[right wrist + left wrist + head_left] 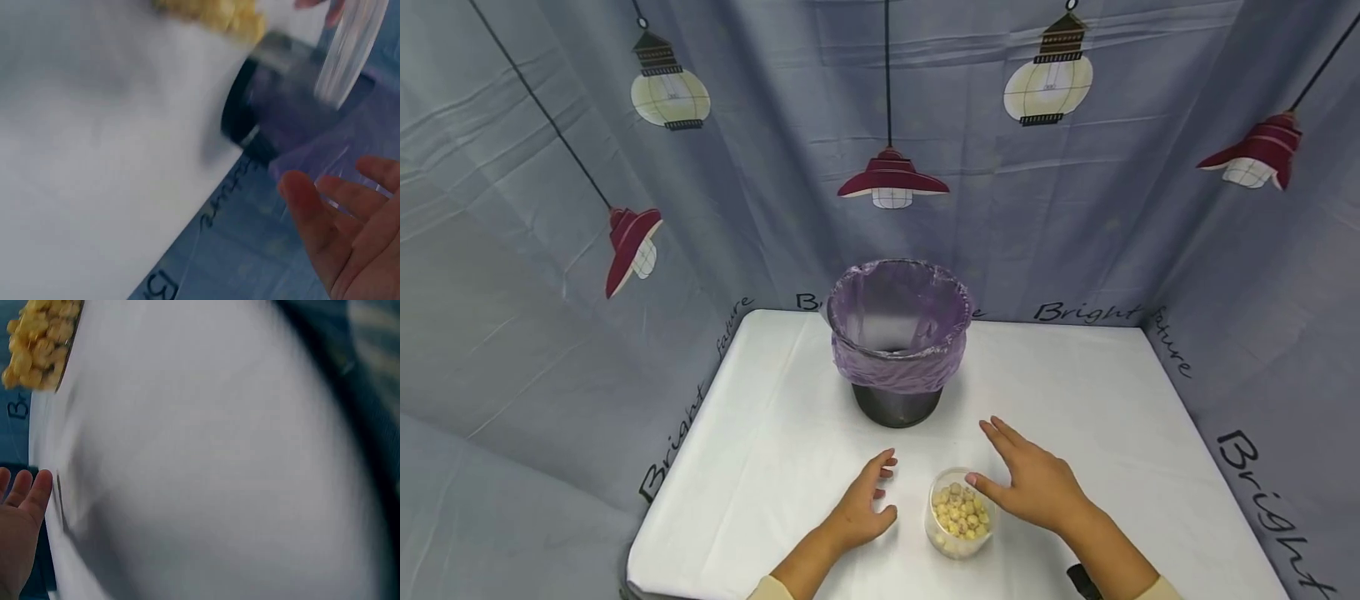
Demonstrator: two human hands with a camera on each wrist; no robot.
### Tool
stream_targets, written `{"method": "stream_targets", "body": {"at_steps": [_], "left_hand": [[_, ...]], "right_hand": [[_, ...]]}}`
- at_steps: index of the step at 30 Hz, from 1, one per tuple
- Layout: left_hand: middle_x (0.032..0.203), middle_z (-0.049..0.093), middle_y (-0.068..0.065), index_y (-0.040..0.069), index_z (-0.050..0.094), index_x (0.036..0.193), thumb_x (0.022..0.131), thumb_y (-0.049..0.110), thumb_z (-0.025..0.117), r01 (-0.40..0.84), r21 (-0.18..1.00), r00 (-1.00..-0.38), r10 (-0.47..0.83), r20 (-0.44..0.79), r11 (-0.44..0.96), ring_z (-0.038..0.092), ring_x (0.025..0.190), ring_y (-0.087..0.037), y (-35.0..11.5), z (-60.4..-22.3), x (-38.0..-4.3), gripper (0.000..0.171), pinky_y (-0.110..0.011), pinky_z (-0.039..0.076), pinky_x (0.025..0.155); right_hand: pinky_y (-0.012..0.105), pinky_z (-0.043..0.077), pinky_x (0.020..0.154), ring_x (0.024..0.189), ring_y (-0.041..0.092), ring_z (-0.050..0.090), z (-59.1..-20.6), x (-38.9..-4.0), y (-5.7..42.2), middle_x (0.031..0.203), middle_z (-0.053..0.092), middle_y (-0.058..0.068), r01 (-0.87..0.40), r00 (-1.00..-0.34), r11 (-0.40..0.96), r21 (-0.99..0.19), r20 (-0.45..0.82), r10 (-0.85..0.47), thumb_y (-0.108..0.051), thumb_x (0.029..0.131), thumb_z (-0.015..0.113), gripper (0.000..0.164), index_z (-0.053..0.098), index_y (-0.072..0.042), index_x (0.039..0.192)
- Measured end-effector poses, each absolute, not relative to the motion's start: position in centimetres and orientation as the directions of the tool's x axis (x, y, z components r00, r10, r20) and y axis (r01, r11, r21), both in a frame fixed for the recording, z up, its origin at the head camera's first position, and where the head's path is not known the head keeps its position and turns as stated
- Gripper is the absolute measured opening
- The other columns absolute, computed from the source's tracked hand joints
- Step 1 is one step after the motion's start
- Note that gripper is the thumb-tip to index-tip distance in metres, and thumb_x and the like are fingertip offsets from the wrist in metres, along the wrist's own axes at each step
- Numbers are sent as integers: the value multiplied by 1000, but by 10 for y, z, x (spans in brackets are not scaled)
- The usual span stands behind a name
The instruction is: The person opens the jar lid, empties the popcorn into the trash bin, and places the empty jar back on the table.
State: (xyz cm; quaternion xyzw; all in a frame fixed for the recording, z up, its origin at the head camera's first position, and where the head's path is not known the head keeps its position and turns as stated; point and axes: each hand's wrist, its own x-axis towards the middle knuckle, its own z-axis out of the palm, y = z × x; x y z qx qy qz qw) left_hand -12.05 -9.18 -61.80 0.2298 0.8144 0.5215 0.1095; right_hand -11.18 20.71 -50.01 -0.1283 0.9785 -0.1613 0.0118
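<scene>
A clear round tub [937, 540] stands upright on the white table, holding many small pale yellow pieces [961, 510] of a kind I cannot make out for sure. My right hand [1039, 485] hovers at the tub's right side with fingers extended; its thumb lies over or by the rim, and touching cannot be told. To the left of the tub, my left hand [859, 510] is held apart from it, fingers loosely bent and nothing in them. In the right wrist view, the tub's rim [351, 56] shows above the right hand's spread fingers [306, 200].
Beyond the hands stands a dark bin [897, 408] lined with a purple plastic bag [895, 373] folded over its rim. Behind the white table [775, 433] hangs a grey-blue curtain [760, 200] printed with lamps. A black object [1082, 581] shows by the right wrist.
</scene>
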Motion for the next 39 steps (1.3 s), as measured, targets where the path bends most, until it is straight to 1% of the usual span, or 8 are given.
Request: {"method": "stream_targets", "body": {"at_steps": [5,11,17,21,25,32,36,39], "left_hand": [[155,35,-15,15,14,159,78,13,73,340,872,-796,601,69,351,41,138,-33,-76,-622,-113,100,-39,46,107],[158,30,-15,8,5,159,76,30,84,385,865,-717,695,60,322,40,141,-25,-55,-627,-107,117,-33,42,110],[153,37,-5,16,8,159,71,43,90,321,891,-745,666,29,321,48,131,-12,-35,-635,-101,123,-32,41,110],[153,38,1,20,14,158,70,45,90,344,869,-776,629,50,356,46,134,-12,-26,-637,-100,119,-36,41,111],[155,37,0,21,16,158,73,52,86,352,846,-801,597,50,401,45,137,-16,-22,-635,-98,114,-40,42,111],[152,39,-2,14,21,156,74,62,79,478,744,-796,588,143,467,45,136,-19,-22,-627,-100,111,-41,44,109],[151,38,-3,13,21,154,72,57,83,542,710,-779,587,223,449,42,138,-20,-23,-621,-106,112,-40,42,111],[152,35,-3,13,19,155,69,54,87,546,712,-778,582,236,442,40,139,-20,-24,-614,-109,117,-40,41,111]], "right_hand": [[62,55,70,122,41,58,-504,-102,189,154,43,11,-244,-955,907,-344,-76,-285,-79,79,59,97,42,-19,152],[60,56,71,119,39,60,-513,-93,177,156,41,11,-257,-939,895,-365,-124,-321,-84,74,59,103,39,-22,154],[59,56,69,119,36,59,-518,-87,167,156,40,11,-270,-931,889,-369,-134,-339,-82,68,67,106,41,-23,153],[59,56,69,119,35,59,-521,-85,165,152,45,11,-265,-938,897,-354,-119,-324,-71,70,75,100,45,-20,150],[57,56,68,113,33,61,-521,-85,163,142,52,11,-274,-940,894,-354,-97,-326,-64,69,79,97,49,-15,147],[49,57,67,106,25,62,-515,-85,165,131,57,6,-297,-943,886,-355,-39,-332,-55,67,81,93,52,-12,144],[47,58,68,106,22,62,-510,-85,167,130,57,3,-317,-943,877,-361,19,-333,-53,67,80,93,50,-13,145],[47,58,71,108,22,62,-506,-85,168,132,56,3,-333,-940,867,-371,58,-336,-52,67,80,94,49,-13,147]]}}
